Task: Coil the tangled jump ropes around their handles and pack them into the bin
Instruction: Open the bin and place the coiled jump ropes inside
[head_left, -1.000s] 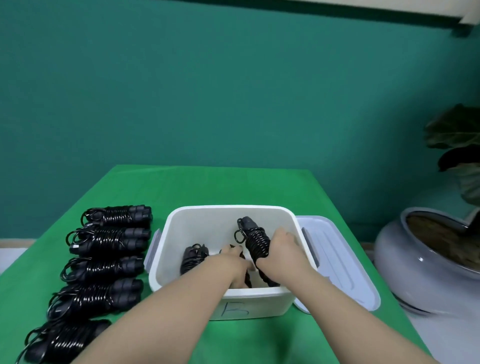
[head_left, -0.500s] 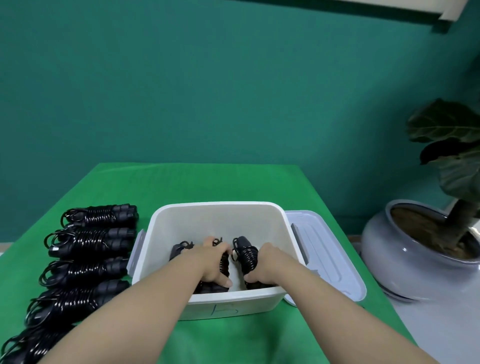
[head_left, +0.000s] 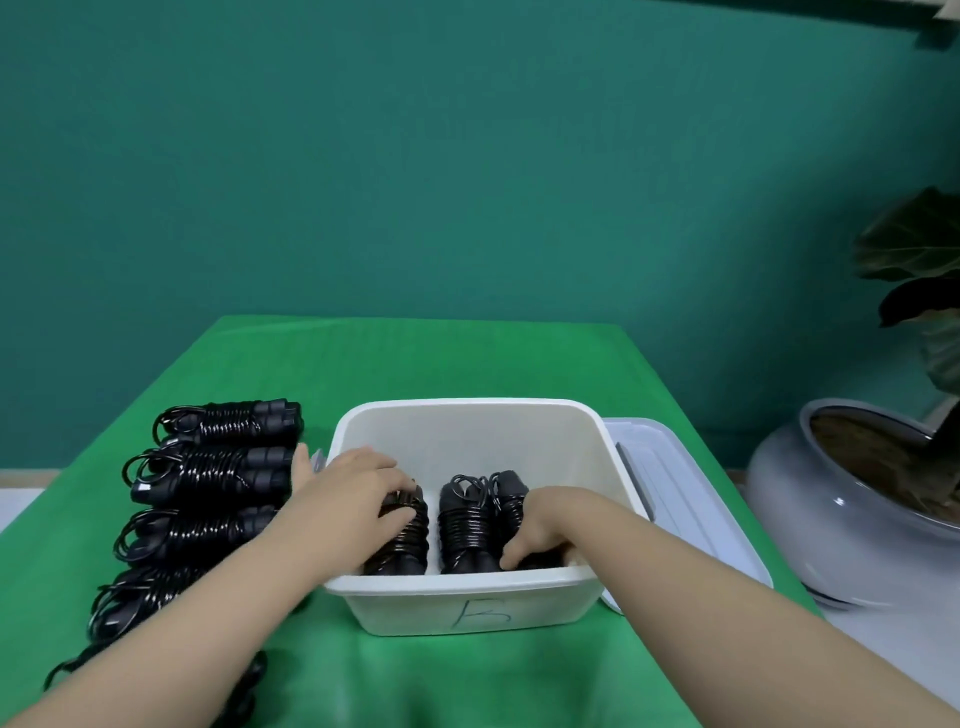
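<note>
Bin (head_left: 470, 610): white plastic, smooth, semi-matt, marker letter on the front wall. Lid (head_left: 675, 499) beside it: pale translucent-looking plastic, smooth, soft sheen. Coiled jump ropes in the bin (head_left: 462, 525) and the row on the cloth (head_left: 208, 467): black cord, glossy, looks like plastic; handles black, duller finish, exact material unclear. Table (head_left: 467, 358) covered in green cloth, matt, slightly creased at the front. Plant pot (head_left: 810, 525): grey glazed ceramic look, glossy with highlights. Wall (head_left: 415, 156): teal paint, matt.
</note>
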